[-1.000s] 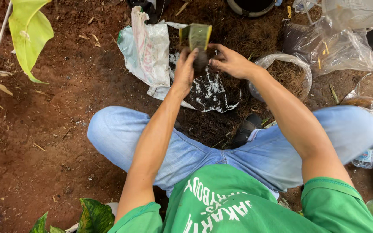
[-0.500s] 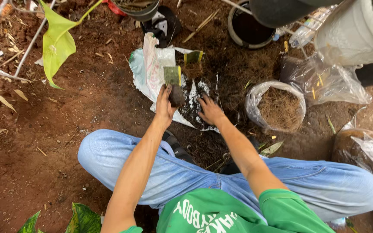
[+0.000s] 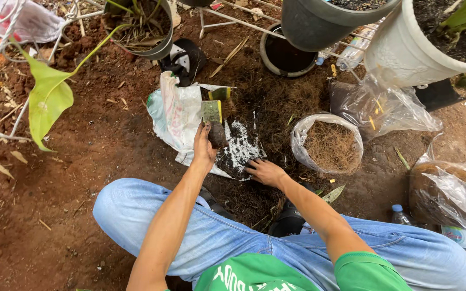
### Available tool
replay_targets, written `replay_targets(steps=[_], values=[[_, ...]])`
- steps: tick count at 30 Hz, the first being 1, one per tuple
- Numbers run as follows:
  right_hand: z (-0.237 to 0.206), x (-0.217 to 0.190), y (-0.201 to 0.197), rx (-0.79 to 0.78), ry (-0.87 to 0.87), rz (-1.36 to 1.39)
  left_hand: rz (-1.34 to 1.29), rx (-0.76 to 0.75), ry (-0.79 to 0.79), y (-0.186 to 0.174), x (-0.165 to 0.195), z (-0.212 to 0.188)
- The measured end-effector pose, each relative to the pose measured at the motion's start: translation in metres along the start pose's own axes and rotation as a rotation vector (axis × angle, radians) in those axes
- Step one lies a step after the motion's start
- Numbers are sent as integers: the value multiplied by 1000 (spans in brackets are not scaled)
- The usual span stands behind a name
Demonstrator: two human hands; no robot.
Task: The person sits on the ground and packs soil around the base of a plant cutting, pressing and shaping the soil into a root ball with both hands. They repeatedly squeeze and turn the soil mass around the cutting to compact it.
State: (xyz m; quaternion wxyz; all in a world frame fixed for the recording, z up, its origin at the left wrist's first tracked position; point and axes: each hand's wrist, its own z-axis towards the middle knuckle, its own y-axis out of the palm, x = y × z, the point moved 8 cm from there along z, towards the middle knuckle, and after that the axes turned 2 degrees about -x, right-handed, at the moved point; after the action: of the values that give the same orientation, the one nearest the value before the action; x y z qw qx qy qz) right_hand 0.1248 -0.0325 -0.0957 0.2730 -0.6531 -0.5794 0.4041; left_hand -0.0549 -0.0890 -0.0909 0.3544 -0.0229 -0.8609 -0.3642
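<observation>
Since half a second ago my right hand has dropped away from the left and now lies flat, fingers spread, on the dark soil mix flecked with white. My left hand is curled around a small dark root ball, gripping it just above that mix. Beyond lie a white plastic sack, a clear bag of brown fibre, then a grey pot and a white pot.
</observation>
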Motion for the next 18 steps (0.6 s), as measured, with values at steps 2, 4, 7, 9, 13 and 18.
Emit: replay_targets(steps=[2,4,7,9,13,18], values=[[-5,2,0,9,-11,-29,-32,-37,15,18,-4,7],[-7,3,0,13,-6,-61,-16,-38,-25,31,-13,12],[-12,4,3,27,-14,-94,-29,-51,-55,47,-24,12],[-14,6,4,42,-9,-100,-24,-66,-62,52,-27,12],[-15,12,9,37,51,-38,35,-38,-60,44,-25,11],[-14,11,11,72,149,24,3,-60,-20,32,-13,10]])
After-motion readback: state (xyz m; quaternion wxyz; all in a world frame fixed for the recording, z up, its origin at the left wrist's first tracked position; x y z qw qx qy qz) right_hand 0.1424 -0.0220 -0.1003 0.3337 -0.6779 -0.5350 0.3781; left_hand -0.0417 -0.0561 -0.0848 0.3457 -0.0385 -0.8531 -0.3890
